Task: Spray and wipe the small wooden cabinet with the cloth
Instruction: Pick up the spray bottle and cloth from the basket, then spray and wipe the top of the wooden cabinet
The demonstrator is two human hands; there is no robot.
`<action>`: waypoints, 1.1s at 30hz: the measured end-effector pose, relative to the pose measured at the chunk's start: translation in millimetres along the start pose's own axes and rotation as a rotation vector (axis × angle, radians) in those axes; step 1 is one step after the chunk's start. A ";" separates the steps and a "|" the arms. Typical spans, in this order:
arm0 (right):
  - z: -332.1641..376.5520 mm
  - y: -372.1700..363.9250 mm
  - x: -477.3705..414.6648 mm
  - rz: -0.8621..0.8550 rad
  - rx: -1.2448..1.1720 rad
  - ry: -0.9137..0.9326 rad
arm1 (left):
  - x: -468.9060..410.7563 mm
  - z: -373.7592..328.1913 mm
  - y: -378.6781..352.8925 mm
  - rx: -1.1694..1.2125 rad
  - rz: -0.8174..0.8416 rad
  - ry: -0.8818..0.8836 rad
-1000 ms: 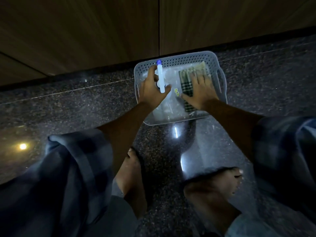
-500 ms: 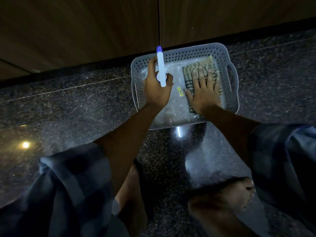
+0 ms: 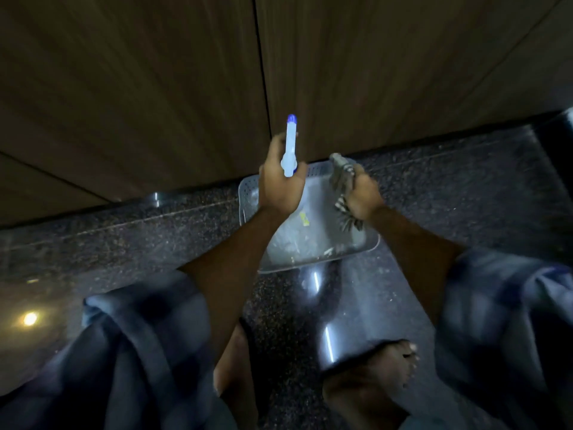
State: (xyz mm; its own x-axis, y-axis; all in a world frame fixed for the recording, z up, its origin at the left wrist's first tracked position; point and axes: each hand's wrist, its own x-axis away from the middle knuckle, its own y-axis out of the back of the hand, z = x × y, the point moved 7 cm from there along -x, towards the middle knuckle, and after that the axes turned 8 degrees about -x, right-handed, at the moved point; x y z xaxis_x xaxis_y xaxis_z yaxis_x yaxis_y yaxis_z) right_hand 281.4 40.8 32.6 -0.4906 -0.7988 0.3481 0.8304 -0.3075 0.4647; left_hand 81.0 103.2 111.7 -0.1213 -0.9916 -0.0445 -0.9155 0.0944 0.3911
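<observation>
Fingers (image 3: 273, 150) of the left hand (image 3: 279, 187) clamp the spray bottle (image 3: 290, 144), nozzle toward the wooden cabinet (image 3: 186, 88), while the right hand (image 3: 362, 197) grips the bunched cloth (image 3: 342, 178) above the basket (image 3: 310, 243), ready to wipe.

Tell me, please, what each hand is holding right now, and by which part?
The left hand grips the spray bottle around its neck, just below the nozzle. The right hand bunches the checked cloth near its middle.

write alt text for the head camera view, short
Seen from above in dim light, a person's left hand holds a white spray bottle and the right hand grips a checked cloth, both above a grey plastic basket on a dark speckled floor, facing a wooden cabinet.
</observation>
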 end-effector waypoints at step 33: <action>228.9 534.5 543.3 -0.360 -1.845 0.591 | 320.7 -621.6 6.8 0.186 0.333 -0.534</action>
State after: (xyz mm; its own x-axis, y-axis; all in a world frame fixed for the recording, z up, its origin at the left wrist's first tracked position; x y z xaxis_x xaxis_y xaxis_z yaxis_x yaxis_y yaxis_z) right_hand 398.2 -439.2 656.5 -0.8601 -0.5102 -0.0028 0.1375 -0.2265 -0.9643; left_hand 274.4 -268.9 671.5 -0.5394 -0.7312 -0.4176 -0.8415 0.4499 0.2992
